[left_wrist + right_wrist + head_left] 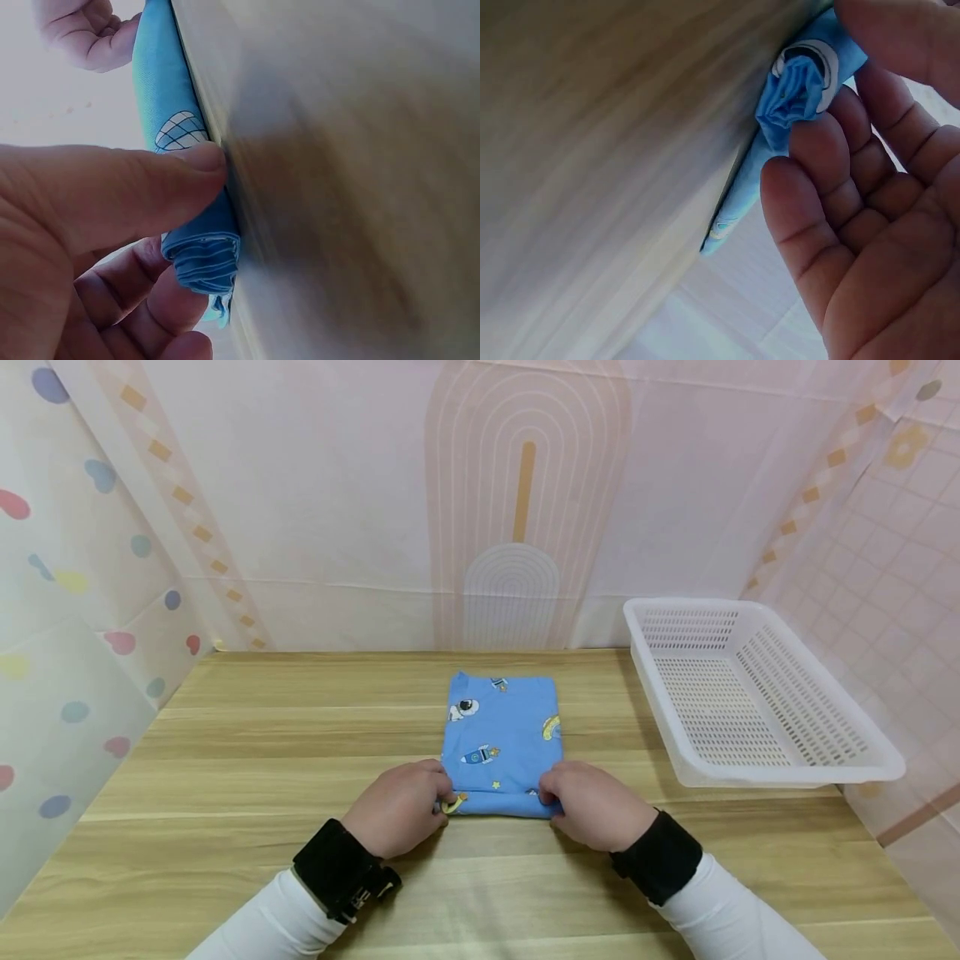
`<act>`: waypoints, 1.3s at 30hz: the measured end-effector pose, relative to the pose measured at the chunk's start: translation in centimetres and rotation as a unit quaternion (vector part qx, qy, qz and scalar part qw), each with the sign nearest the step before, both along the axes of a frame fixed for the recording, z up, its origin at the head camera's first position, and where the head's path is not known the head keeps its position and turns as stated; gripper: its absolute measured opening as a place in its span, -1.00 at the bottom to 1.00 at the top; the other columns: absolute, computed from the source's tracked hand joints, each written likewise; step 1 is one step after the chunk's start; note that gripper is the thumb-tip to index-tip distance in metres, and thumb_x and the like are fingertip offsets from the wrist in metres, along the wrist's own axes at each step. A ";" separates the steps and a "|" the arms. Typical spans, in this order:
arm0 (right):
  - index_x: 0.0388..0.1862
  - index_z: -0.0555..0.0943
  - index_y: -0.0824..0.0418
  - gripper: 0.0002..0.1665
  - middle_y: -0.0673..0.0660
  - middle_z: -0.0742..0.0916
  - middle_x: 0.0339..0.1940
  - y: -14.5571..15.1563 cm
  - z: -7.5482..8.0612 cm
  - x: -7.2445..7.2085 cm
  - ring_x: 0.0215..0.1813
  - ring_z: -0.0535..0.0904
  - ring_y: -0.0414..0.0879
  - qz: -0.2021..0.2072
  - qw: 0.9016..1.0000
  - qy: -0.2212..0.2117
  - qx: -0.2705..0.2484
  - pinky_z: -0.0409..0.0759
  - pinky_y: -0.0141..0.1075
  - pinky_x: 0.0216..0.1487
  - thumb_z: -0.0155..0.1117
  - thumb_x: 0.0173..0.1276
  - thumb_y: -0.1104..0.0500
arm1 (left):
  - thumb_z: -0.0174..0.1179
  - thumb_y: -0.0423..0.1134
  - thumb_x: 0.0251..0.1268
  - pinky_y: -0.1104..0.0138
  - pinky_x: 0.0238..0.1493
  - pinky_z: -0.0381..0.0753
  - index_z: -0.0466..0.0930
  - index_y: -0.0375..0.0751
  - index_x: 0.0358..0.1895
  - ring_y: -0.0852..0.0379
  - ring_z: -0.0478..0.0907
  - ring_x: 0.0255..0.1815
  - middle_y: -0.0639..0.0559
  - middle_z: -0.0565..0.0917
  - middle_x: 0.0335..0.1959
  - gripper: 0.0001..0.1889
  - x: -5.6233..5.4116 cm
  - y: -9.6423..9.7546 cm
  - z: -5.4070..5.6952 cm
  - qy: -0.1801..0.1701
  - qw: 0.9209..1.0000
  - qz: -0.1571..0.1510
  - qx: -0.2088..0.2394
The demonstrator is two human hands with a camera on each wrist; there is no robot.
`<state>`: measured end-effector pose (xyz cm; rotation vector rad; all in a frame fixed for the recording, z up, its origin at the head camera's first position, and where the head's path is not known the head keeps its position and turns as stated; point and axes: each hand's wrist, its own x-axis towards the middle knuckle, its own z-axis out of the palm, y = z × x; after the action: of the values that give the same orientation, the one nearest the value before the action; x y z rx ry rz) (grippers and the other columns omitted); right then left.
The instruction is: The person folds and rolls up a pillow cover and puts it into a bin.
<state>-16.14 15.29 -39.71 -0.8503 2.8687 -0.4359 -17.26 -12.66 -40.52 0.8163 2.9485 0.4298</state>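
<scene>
A blue cloth (517, 727), printed with an astronaut, a rocket and a rainbow, lies as a folded rectangle on the table. Its near edge is rolled into a thick band (498, 804). At the band's left end my left hand (401, 806) pinches the roll, thumb on the near side and fingers behind. My right hand (600, 806) holds the opposite end in the same way. Both wrist views show coiled layers at the roll's ends, the left end (202, 262) between thumb and fingers and the right end (791, 94) beside curled fingertips.
A white perforated plastic basket (678, 743) stands at the right of the wooden table (300, 727), with nothing in it. Patterned sheets (322, 527) hang behind and at both sides. Each wrist wears a black band (333, 868).
</scene>
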 end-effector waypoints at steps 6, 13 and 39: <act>-0.29 0.61 0.12 -0.71 -0.05 0.61 -0.31 0.1 -0.2 0.0 -0.23 0.49 -0.18 -0.001 1.000 0.004 0.003 0.61 -0.22 -0.10 0.58 0.21 0.37 | 0.51 -0.36 0.15 0.22 -0.02 0.69 0.81 -0.11 -0.26 0.24 0.62 -0.21 0.18 0.69 -0.24 -0.88 -0.2 0.0 -0.2 0.008 1.000 -0.005 0.003; -0.29 0.60 0.13 -0.71 -0.05 0.59 -0.33 0.2 -0.4 -0.1 -0.25 0.47 -0.19 0.002 1.000 0.010 0.000 0.60 -0.24 -0.13 0.55 0.21 0.39 | 0.48 -0.36 0.15 0.21 -0.04 0.70 0.82 -0.11 -0.26 0.23 0.65 -0.19 0.17 0.71 -0.25 -0.89 -0.2 -0.1 -0.2 0.018 1.000 -0.015 0.002; -0.23 0.63 0.17 -0.80 -0.02 0.66 -0.32 -0.1 -0.5 -0.1 -0.24 0.52 -0.17 -0.001 1.000 0.020 0.010 0.64 -0.19 -0.09 0.44 0.27 0.39 | 0.26 -0.34 0.35 0.18 0.01 0.67 0.79 0.02 -0.19 0.28 0.64 -0.17 0.20 0.76 -0.19 -0.83 -0.8 -0.7 -0.4 -0.057 0.997 0.014 0.050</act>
<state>-16.26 15.22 -40.19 -0.8633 2.9051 -0.3939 -18.07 -13.40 -40.95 0.7329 2.8555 0.6085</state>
